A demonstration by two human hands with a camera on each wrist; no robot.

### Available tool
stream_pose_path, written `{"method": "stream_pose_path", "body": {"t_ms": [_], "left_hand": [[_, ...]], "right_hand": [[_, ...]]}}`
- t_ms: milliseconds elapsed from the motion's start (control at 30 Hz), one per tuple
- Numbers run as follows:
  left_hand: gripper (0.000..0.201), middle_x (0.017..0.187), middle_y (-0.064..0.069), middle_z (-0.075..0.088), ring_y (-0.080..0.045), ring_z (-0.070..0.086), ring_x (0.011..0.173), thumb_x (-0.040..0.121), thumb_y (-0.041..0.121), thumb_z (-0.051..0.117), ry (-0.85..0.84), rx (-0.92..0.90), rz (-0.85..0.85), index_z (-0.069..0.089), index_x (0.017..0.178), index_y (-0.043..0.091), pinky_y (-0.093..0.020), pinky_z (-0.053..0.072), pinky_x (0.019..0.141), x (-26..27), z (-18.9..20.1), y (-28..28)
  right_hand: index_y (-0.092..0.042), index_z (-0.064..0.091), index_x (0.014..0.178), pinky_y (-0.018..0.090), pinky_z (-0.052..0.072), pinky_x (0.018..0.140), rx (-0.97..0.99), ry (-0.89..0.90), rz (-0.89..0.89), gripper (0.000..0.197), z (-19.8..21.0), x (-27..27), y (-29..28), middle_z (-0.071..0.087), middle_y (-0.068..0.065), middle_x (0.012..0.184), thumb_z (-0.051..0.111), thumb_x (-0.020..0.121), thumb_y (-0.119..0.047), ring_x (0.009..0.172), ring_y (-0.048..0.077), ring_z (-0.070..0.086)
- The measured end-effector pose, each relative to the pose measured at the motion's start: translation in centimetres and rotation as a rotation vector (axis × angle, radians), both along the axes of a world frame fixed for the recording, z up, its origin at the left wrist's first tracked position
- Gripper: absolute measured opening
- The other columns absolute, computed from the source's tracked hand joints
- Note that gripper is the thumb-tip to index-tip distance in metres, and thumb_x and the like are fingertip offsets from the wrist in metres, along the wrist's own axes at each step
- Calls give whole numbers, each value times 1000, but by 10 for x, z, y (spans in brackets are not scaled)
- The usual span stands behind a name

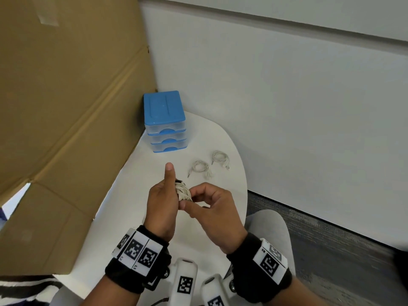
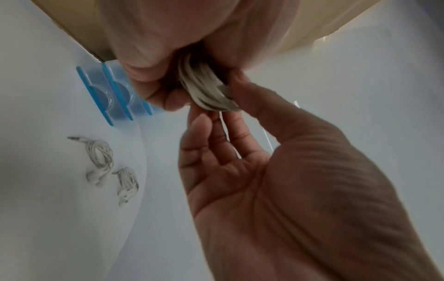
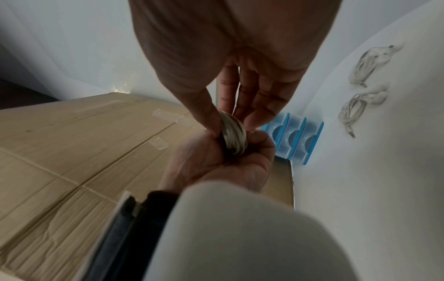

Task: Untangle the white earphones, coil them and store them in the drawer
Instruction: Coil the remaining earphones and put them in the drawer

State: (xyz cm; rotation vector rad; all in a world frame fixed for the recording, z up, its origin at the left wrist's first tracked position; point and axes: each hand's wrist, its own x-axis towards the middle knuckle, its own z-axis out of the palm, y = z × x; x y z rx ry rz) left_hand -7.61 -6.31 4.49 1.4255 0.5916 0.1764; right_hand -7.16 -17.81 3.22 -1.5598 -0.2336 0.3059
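Hands together above the table (image 1: 220,138): left hand (image 1: 162,203) curled round earphone coil (image 1: 183,192), thumb up; right hand (image 1: 215,209) pinching it.

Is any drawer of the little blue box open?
No, all three drawers of the blue drawer unit sit flush and shut on the white table.

A white round-edged table (image 1: 229,151) stood against a pale wall (image 1: 287,96). A large cardboard box (image 1: 66,107) rose along its left side. Grey carpet (image 1: 331,239) covered the floor at right.
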Motion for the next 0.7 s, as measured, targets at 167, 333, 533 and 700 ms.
{"method": "stream_pose_path", "body": {"t_ms": [167, 333, 533, 700], "left_hand": [[80, 61, -16, 52, -21, 50, 61, 88, 66, 40, 1, 17, -34, 53, 68, -10, -34, 44, 66, 1, -4, 9], [69, 71, -11, 71, -22, 64, 71, 81, 67, 47, 6, -104, -139, 69, 73, 2, -37, 49, 80, -1, -2, 13], [63, 90, -15, 76, -32, 72, 93, 85, 63, 49, -1, -126, -140, 75, 89, 5, -44, 53, 94, -4, -6, 13], [73, 80, -19, 73, -24, 69, 78, 85, 67, 44, 9, -76, -163, 68, 80, -2, -37, 53, 80, -7, -8, 13]], "right_hand": [[-16, 69, 86, 33, 53, 63, 55, -13, -6, 14, 4, 4, 1, 75, 3, 82, 73, 82, -3, 75, 12, 66], [-23, 57, 95, 28, 49, 52, 91, -11, -40, 25, 5, 9, 2, 71, 4, 76, 66, 87, 0, 68, 10, 63], [-24, 67, 121, 7, 40, 57, -157, -447, 41, 39, -1, 0, 0, 67, -12, 102, 67, 88, -4, 77, 4, 61], [-25, 71, 115, 6, 39, 58, -221, -536, 20, 33, -6, 4, -6, 66, -16, 99, 77, 82, -22, 73, 9, 62]]}}
